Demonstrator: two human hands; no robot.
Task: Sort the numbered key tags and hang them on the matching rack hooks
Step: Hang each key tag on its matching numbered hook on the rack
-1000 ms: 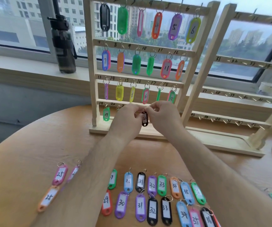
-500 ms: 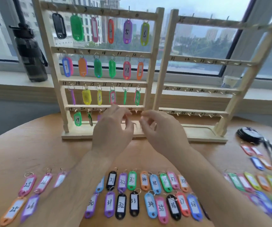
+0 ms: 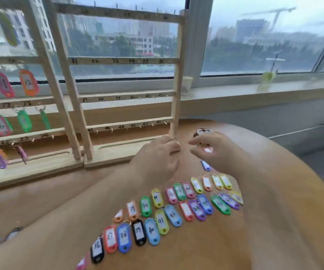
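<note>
Right now your left grip [image 3: 157, 159] hovers over the tabletop [image 3: 30, 207], just beside the right end of the right rack [image 3: 126, 96] at its base. Its fingers are loosely curled and nothing shows inside them, so it reads as released.

Your right grip [image 3: 215, 152] sits at three o'clock from the left one, a little apart, with the fingers reaching towards it. A pink tag [image 3: 207, 150] shows just under those fingers. Blur hides whether you are pinching it or only hovering above it, so I cannot tell. A blue tag [image 3: 206, 166] lies at six o'clock of that grip. A dark round object [image 3: 201, 132] sits at twelve o'clock, partly behind your fingers.

The loose key tags [image 3: 186, 210] lie flat on the tabletop in two slanting rows between your forearms, running from seven o'clock up towards two o'clock. At the near end you can read the black tag marked 36 [image 3: 97, 250], then 37, 38, 39, 40 and 41.

At nine o'clock, the left rack [image 3: 30, 103] stands touching the right rack, with hung tags [image 3: 28, 82] on its rails. A cup with a straw [image 3: 268, 76] stands on the windowsill at one o'clock.
</note>
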